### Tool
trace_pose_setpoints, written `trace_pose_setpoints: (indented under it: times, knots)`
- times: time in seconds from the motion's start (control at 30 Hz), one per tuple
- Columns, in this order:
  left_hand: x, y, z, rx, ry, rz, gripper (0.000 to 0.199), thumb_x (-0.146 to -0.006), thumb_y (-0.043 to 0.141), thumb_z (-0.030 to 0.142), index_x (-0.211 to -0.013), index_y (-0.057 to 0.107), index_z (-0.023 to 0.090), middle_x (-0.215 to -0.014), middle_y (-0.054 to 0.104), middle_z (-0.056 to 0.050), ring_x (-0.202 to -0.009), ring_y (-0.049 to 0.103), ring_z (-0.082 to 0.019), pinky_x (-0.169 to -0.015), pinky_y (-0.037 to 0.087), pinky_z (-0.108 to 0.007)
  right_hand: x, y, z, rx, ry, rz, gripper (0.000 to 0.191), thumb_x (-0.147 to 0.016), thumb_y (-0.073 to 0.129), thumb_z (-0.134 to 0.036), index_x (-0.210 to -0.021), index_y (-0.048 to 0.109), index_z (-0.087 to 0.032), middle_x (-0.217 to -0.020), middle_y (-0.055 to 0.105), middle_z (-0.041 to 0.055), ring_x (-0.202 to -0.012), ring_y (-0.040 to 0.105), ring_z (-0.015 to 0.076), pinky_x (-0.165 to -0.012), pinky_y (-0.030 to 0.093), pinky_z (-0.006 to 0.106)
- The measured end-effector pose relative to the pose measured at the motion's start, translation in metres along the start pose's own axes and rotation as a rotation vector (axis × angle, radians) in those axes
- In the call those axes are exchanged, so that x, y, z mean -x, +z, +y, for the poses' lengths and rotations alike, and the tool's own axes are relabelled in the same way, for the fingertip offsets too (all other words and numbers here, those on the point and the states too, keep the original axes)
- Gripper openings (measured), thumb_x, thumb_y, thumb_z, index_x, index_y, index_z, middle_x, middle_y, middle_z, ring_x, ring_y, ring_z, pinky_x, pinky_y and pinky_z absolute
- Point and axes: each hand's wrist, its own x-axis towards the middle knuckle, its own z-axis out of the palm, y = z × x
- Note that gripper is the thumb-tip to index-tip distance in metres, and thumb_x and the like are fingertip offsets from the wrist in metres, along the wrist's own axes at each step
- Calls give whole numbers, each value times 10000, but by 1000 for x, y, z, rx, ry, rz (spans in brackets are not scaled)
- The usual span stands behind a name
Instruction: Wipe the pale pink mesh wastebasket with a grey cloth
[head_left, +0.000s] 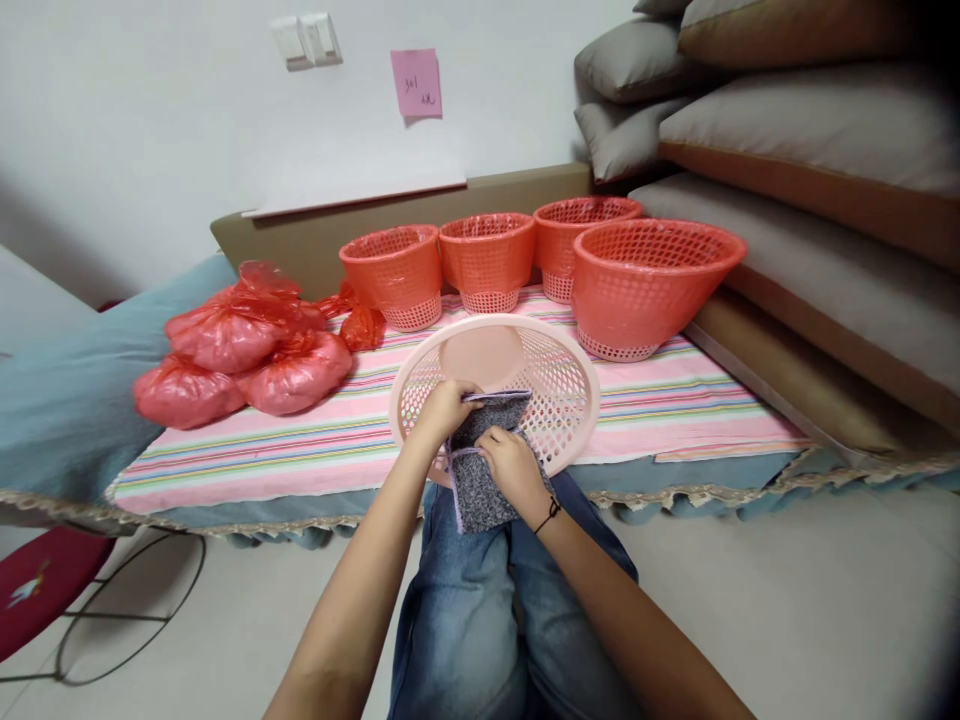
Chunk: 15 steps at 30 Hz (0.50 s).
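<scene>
A dark grey, speckled cloth (481, 497) with light purple edging hangs partly folded between my hands, above my jeans. My left hand (448, 408) pinches its upper left edge. Lower and to the right, my right hand (513, 465), with a dark band on the wrist, has its fingers closed on the purple-edged fold in the middle. A wide, pale pink basket (589, 385) with mesh walls lies just behind the cloth, tilted toward me, its near rim partly hidden by my hands and the cloth.
Red mesh baskets (491, 255) stand in a row along the back of the striped cover (315, 450). Knotted red plastic bags (296, 375) are piled at the left. Grey and brown cushions (810, 130) are stacked on the right. A dark red stool (56, 580) is at the lower left.
</scene>
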Motion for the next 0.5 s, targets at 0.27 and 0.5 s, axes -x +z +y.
trace_pose_setpoints:
  times: [0.27,0.5]
  knots:
    - [3,1,8,-30,-10,7,175,-788,654,165,-905,785,173,-944,787,-79,-875,683,-210,-837,484,-290,4,3,-9,24,39,3,284,-972,453,-92,-1059,700,-200,-1077,657,83,-892,615,195,-780,459,294]
    - [8,2,10,-22,-6,18,159,-807,646,158,-900,775,161,-944,782,-87,-885,688,-212,-839,482,-290,-1,0,-14,42,109,-31,275,-997,418,-114,-1075,669,-195,-1106,645,94,-945,634,196,-805,474,284]
